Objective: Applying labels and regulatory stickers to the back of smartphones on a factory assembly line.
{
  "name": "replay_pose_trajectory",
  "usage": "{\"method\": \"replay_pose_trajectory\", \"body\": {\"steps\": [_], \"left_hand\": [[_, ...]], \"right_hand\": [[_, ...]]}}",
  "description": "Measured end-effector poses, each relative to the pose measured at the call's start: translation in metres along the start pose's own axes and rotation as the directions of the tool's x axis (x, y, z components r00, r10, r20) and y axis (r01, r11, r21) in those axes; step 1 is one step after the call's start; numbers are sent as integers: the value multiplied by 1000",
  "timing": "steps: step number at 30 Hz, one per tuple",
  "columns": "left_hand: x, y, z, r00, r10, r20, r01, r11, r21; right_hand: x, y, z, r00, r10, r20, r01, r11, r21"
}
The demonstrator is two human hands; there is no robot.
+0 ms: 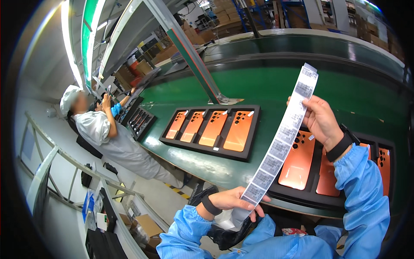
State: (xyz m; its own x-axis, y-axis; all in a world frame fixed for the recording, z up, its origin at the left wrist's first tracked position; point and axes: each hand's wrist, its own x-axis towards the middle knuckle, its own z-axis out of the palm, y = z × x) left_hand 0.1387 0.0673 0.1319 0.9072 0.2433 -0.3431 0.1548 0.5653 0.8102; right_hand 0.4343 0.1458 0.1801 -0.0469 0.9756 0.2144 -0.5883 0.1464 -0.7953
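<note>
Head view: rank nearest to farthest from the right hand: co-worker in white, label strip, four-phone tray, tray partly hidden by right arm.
From the right hand:
1. Label strip: in its fingers.
2. Partly hidden tray: below the hand, right side.
3. Four-phone tray: farther off, to the left.
4. Co-worker in white: far left.

Print on the label strip (280,149) is too small to read, and the right sleeve (364,203) partly hides the right tray (302,198).

No wording could be read. The strip (281,146) bore a row of printed labels (271,165), their dark marks too small to make out; small white stickers (250,114) on the orange phones (236,137) were equally illegible.
</note>
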Motion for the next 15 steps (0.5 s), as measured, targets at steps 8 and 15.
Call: {"method": "replay_pose_trajectory", "body": {"steps": [8, 15], "left_hand": [[-31, -8, -16, 995, -32, -97, 37, 998, 44], [-2, -3, -36, 978, -93, -186, 76, 992, -96]], "right_hand": [[54, -16, -9, 996, -88, -4, 87, 992, -88], [55, -6, -73, 999, -11, 31, 33, 307, -951]]}}
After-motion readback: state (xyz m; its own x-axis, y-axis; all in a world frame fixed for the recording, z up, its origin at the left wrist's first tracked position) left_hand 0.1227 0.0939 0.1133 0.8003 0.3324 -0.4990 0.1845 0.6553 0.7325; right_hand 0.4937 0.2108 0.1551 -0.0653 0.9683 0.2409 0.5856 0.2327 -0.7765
